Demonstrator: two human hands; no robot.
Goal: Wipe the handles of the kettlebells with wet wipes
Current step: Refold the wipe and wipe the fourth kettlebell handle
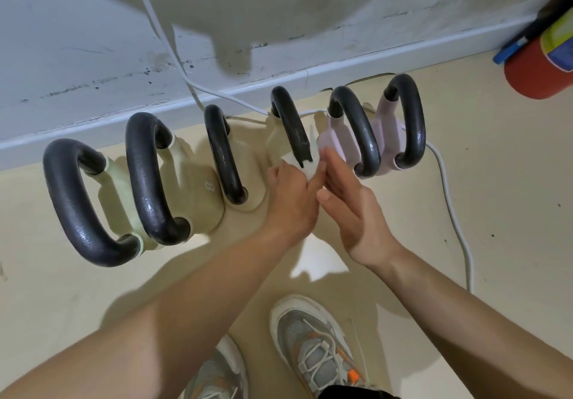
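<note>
— Cream flooring (496,212) runs up to a scuffed pale skirting board (93,125). What do we see standing on it?

— Six kettlebells (124,187) in a row along the board, each with a black loop on top. We take the fourth handle (290,122) from the left as our mark. Its near end is wrapped in a white wet wipe (305,163).

— And who holds the wipe?

— Our left hand (291,203). Its knuckles are up and its fingers are curled round the wipe, clamping it to the handle's near end. The forearm reaches in from the lower left with the wrist straight.

— What about the other hand?

— Our right hand (350,206) stands on edge just right of the fourth handle, grasping nothing. The palm is turned left, the fingers are straight and together, and the thumb is out. Its fingertips lie beside the wipe, but we cannot tell whether they touch it.

— And further out?

— Just right of the fourth handle stand two pink kettlebells (338,141). Left of it sits a cream kettlebell marked 8 (198,209). A white cable (452,206) passes behind the fourth handle and curves off to the right, then towards us. Far to the right, against the board, we see a red cylinder (533,70). Nearer to us than the handle are our grey shoes (313,346).
</note>
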